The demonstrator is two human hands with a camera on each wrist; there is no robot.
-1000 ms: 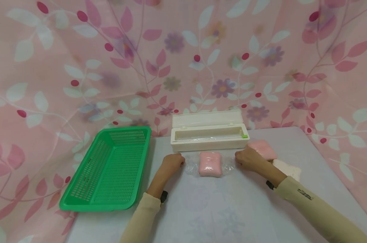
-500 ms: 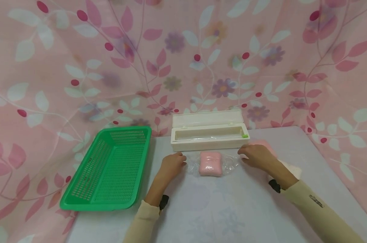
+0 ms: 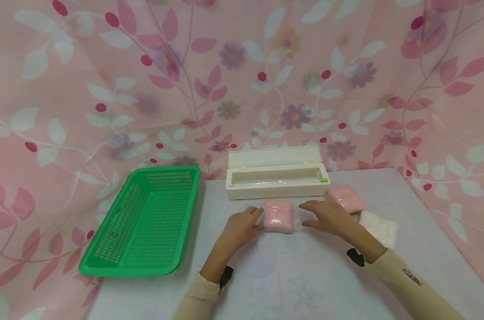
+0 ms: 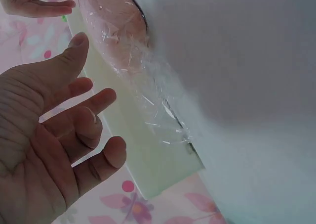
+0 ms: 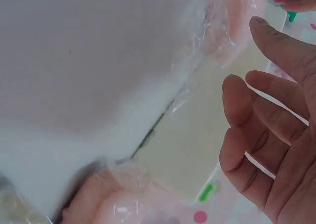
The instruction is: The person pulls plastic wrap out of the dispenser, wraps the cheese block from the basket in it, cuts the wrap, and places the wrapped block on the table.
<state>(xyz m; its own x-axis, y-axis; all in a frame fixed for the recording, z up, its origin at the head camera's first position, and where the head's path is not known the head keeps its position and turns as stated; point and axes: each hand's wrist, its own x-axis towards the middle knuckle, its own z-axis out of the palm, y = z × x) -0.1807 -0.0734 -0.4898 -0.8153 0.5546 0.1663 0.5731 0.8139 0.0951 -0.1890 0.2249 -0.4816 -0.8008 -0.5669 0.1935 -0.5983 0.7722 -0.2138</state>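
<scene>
A puffy pink square block (image 3: 278,216) lies on the table, wrapped in clear plastic film (image 4: 153,103) that spreads out beyond its sides. My left hand (image 3: 241,226) is just left of it, thumb and fingers loosely spread over the film's left end. On the opposite side, my right hand (image 3: 327,217) points inward, its fingers parted and relaxed. Neither hand grips anything; both wrist views show bent, separated fingers with nothing between them. In the right wrist view, the film (image 5: 185,88) extends from the block past the fingertips.
Behind the block stands a long cream box (image 3: 276,192) with its lid raised and a green tab (image 3: 324,180) at its right end. Right of the right hand lie another film-wrapped pink block (image 3: 348,200) and a white one (image 3: 380,229). A green basket (image 3: 182,235) stands at left.
Both hands have let go of the film's ends and moved inward toward the pink block, their fingers loosening from curled to spread. The block stays in place.
</scene>
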